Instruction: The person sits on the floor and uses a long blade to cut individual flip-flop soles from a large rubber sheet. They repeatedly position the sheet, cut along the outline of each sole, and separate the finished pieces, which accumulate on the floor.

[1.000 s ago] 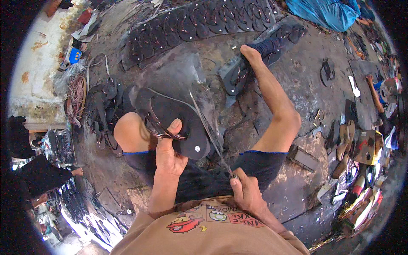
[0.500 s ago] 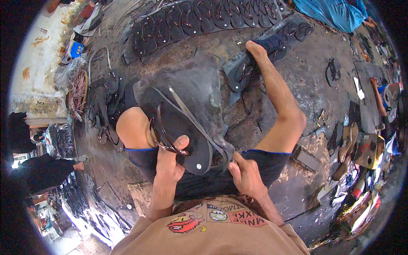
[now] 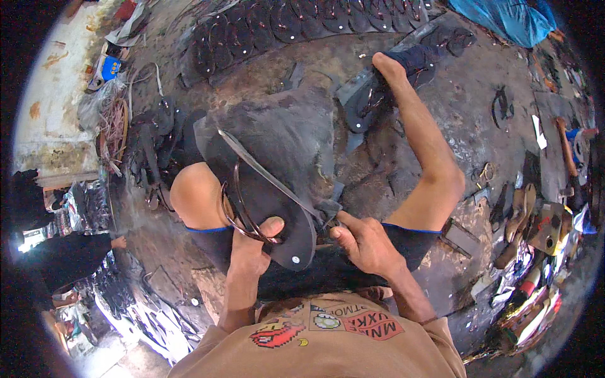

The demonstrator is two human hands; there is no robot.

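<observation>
My left hand (image 3: 253, 244) grips a black flip-flop (image 3: 268, 201) near its heel, thumb pressed on top beside the shiny brown straps (image 3: 242, 208). A white dot marks the heel end. Along the sole's right edge runs a thin grey strip of sole material (image 3: 252, 165), standing away from it at the far end. My right hand (image 3: 365, 244) is closed by the heel's right side, where the strip ends in a grey scrap (image 3: 329, 208). Its fingers pinch something small and dark that I cannot make out. Under the flip-flop lies a worn dark slab (image 3: 283, 123).
A long row of strapped black flip-flops (image 3: 302, 22) stretches across the back. Another flip-flop (image 3: 364, 108) lies by my right foot. More sandals (image 3: 154, 132) are piled at left. Scissors (image 3: 486, 173), a rectangular block (image 3: 462, 238) and cluttered scraps lie at right; a blue sheet (image 3: 504, 19) is at back right.
My right hand has shifted slightly right and nearer me along the sole edge. The flip-flop's heel has dropped a little toward me. The strip now lies closer to the sole.
</observation>
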